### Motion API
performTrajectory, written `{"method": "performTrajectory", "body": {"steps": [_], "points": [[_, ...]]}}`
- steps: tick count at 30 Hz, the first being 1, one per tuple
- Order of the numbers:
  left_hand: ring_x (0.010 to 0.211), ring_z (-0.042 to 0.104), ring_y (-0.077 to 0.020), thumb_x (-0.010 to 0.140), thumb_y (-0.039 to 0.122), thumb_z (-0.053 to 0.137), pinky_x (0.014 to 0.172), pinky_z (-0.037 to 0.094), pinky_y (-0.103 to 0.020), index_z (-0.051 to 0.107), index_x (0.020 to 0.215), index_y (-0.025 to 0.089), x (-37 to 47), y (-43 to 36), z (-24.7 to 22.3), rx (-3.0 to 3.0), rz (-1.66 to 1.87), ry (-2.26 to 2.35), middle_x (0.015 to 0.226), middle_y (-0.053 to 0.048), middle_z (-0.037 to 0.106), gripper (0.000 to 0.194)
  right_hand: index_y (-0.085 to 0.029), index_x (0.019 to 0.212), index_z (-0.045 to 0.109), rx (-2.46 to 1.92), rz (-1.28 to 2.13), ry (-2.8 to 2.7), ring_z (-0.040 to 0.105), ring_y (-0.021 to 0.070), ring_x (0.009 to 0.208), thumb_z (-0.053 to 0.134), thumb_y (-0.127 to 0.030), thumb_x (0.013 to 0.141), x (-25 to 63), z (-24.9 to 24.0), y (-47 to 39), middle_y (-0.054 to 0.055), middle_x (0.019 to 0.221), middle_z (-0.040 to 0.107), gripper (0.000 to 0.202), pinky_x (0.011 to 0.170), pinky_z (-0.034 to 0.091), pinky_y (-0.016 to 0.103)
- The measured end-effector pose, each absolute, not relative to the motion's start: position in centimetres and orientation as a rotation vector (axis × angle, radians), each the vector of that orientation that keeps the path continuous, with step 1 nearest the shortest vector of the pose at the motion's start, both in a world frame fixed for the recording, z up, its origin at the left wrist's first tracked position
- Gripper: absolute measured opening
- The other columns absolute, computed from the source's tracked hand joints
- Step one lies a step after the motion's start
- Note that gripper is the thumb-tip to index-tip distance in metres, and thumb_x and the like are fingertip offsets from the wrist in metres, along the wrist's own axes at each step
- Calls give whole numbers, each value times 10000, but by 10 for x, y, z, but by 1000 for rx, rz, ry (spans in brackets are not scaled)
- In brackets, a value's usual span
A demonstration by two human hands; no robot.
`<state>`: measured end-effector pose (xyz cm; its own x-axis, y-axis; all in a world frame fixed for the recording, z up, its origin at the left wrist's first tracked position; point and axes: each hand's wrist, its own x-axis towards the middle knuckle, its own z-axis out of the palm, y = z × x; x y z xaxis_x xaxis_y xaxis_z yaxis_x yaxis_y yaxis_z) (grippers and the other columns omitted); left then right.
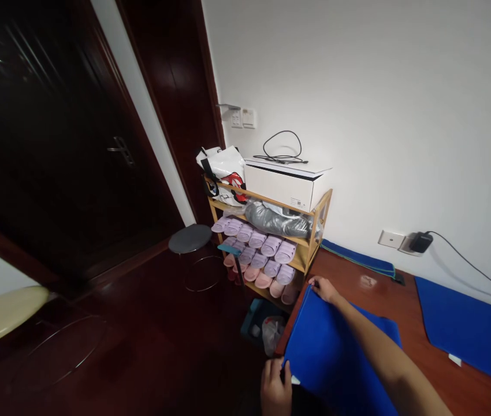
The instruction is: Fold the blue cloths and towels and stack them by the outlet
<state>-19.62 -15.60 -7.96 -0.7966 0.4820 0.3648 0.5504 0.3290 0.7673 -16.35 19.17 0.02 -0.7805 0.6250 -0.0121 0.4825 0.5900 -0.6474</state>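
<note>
Toward the lower right of the frame, a smooth, matte blue cloth [323, 341] lies on the reddish-brown, glossy wooden tabletop [369, 277]. The left hand [275, 386] pinches its near corner, close to a small white tag [295, 380]; the right hand [323, 289] grasps its far corner between bent fingers.

Rack [271, 200] against wall [379, 115], stool [190, 238] left, table [384, 293] right.
Cable [300, 138] on box [278, 184], box on rack top, tote bag [230, 164] left of it; slippers [258, 238] on lower shelves. Left mat [327, 335] at table's left edge, right mat [471, 329] apart from it, folded strip [358, 258] behind, near wall.
</note>
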Motion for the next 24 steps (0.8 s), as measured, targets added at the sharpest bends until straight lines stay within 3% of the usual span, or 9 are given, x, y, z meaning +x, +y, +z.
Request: {"method": "performTrajectory", "body": {"steps": [2, 5, 8, 12, 17, 24], "points": [[786, 724, -269, 1014, 704, 391, 748, 597, -385, 767, 915, 284, -198, -155, -83, -944, -1523, -2536, 827, -85, 713, 572, -216, 1070, 762, -890, 980, -2599, 721, 249, 1044, 601, -220, 861, -163, 2, 188, 96, 1086, 784, 264, 1023, 524, 377], [752, 727, -262, 992, 717, 395, 721, 604, -371, 754, 885, 282, -201, -155, -81, -928, -1562, -2570, 833, -85, 707, 574, -210, 936, 770, -833, 1024, -2595, 721, 270, 1044, 641, -285, 862, -161, 9, 185, 110, 1041, 791, 166, 1018, 526, 390], [782, 747, -262, 991, 623, 418, 727, 600, -361, 726, 873, 283, -204, -156, -71, -986, -1567, -2619, 890, -93, 732, 474, -203, 865, 755, -788, 1074, -2560, 730, 272, 976, 676, -373, 864, -154, 23, 186, 115, 983, 793, 188, 965, 547, 389], [802, 778, -259, 967, 467, 427, 733, 595, -349, 686, 895, 286, -215, -159, -41, -1126, -1602, -2760, 857, -67, 778, 324, -185, 972, 765, -740, 1135, -2465, 731, 253, 914, 670, -521, 882, -121, 55, 192, 105, 969, 799, 361, 894, 567, 374], [956, 795, -278, 858, 545, 579, 869, 630, -385, 723, 966, 254, -240, -150, 37, -1255, -1841, -2597, 980, -87, 828, 342, -184, 1153, 773, -709, 1129, -2328, 714, 249, 952, 636, -658, 885, -26, 126, 190, 111, 1079, 796, 561, 890, 565, 383], [847, 780, -250, 804, 533, 755, 794, 637, -354, 790, 868, 229, -232, -127, 187, -1655, -2005, -2167, 878, -58, 824, 312, -216, 1030, 796, -767, 979, -2048, 691, 236, 923, 703, -703, 857, 122, 242, 127, 82, 991, 786, 525, 857, 555, 365]]}}
